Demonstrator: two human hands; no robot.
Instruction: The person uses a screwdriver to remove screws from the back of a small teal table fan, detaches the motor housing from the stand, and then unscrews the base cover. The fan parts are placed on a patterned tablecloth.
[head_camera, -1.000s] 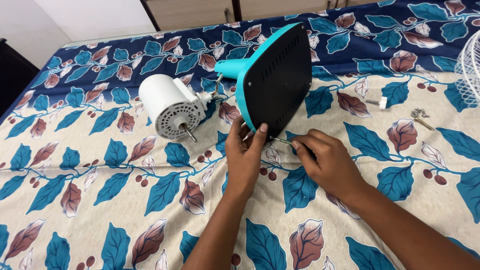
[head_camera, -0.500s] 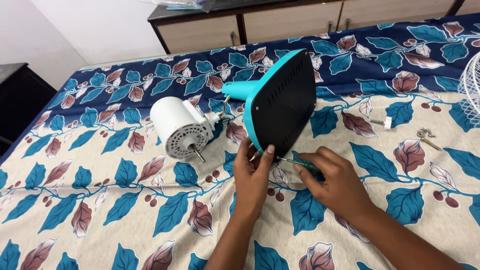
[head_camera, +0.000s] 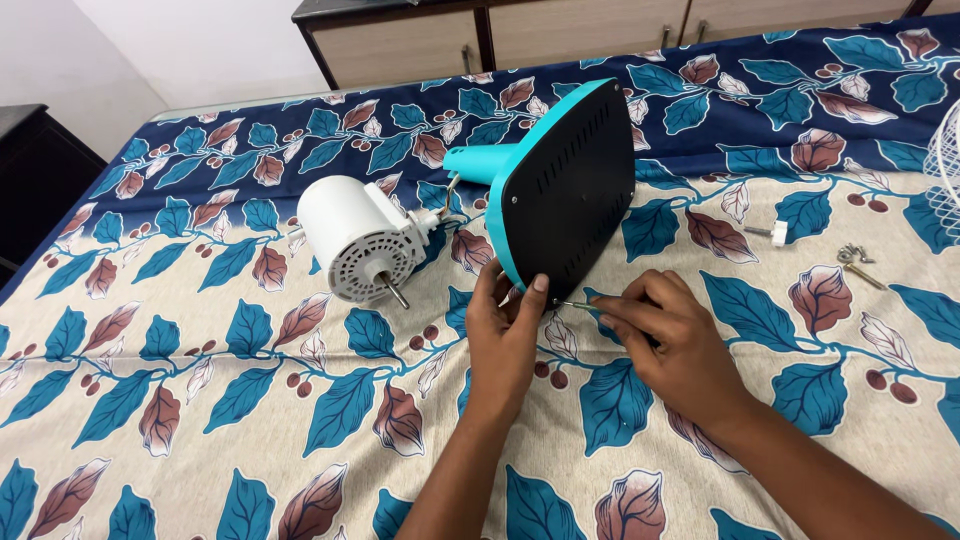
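hands: 2 (left hand (head_camera: 505, 335), right hand (head_camera: 665, 345)) | fan base (head_camera: 570, 195): 1 | white motor (head_camera: 360, 240): 1 | screwdriver (head_camera: 580, 306): 1 | white-capped bolt (head_camera: 772, 233): 1 | wire guard (head_camera: 945, 170): 1

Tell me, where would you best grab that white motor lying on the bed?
Probably around the white motor's round drum, coming from above. It lies on its side on the bedsheet, curved wall up and bare. Avoid the thin shaft poking from its vented face and the wire side toward the teal base.

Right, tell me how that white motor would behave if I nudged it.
The white motor lies on its rounded side, so it would probably roll, though the soft bedsheet may slow it. A link ties it to the teal base, which the left hand steadies, so that may tug along.
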